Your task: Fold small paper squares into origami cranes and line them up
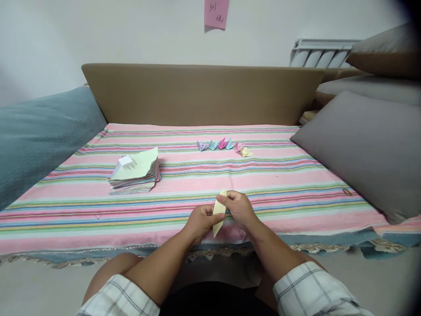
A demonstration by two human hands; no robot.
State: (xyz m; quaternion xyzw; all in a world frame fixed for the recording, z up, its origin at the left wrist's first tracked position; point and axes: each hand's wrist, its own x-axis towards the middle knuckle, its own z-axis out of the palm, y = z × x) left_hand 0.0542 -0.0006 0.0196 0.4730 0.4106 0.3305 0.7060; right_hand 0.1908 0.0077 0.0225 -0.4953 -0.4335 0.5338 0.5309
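A pale yellow piece of folded paper (pixel 218 216), long and narrow with pointed ends, is held between both hands just above the near part of the striped cloth. My left hand (pixel 202 223) pinches its left side, thumb lying across the front. Higher up, my right hand (pixel 239 208) grips the right edge near the top, its thumb on the paper. The fingers behind the paper are partly hidden. Beyond the hands, several small folded paper figures (pixel 222 144) in purple, blue, pink and yellow stand in a row.
A stack of coloured paper sheets (pixel 136 175) lies to the left with a small white block (pixel 125 161) on top. Grey cushions (pixel 362 149) rise on the right, a blue cushion (pixel 42 136) on the left. A brown backrest (pixel 197 94) bounds the striped cloth (pixel 82 210) at the back.
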